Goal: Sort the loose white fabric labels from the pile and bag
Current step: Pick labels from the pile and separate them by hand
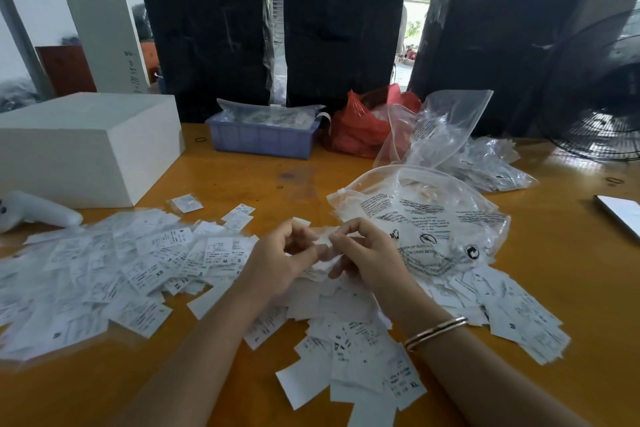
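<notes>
Nearest the camera, loose white fabric labels (360, 367) are scattered over the orange counter (214, 388), directly below the two forearms, and a metal bangle (435, 332) is worn on the right wrist. Above that heap, the left hand (277, 263) and the right hand (367, 260) are brought together, fingers curled; a small white label (325, 239) is pinched between the fingertips of both, so each grip is closed on it. A small stack of labels (320, 270) is seen just beneath the hands, though which hand supports it cannot be told. To the left of the grip a broad spread of labels (104, 274) printed with size letters is laid out. Just to the right of the grip, touching the heap, a clear printed plastic bag (433, 218) is found. Farther left, a white box (86, 146) is set. Beyond the grip, a blue tray (263, 142), a red plastic bag (363, 128) and more clear bags (446, 128) are ranged, with a fan (599, 94) at far right and black wrapped bundles (343, 42) behind.
</notes>
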